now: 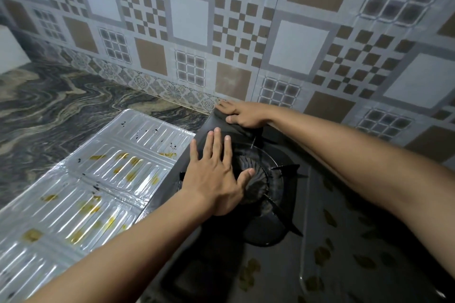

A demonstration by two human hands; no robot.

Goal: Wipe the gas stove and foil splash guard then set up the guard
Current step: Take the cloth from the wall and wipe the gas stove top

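a: head view, lower left of the frame: the foil splash guard (81,184) lies flat on the marbled countertop (49,103), just beside the gas stove (283,241), their edges about touching.

b: where are the hands?

a: both on the stove, right of the guard. the left hand (216,174) is spread flat, palm down, by the burner (256,179) at frame centre. the right hand (242,114) sits higher, at the stove's back corner under the tiled wall (246,32), fingers pressing on a dark fold there; whether that's a cloth or part of the stove i can't tell.

b: so which hand is nearer the guard?

a: the left. the guard's right edge is just beside its little finger. the right hand is further off, up by the wall.

b: and its long axis?

a: from bottom left up toward the centre, the far end pointing at the wall. yellow and dark spatter marks (93,204) show on it and on the stove top, so i'd judge the wiping barely begun, and the guard not yet stood up.
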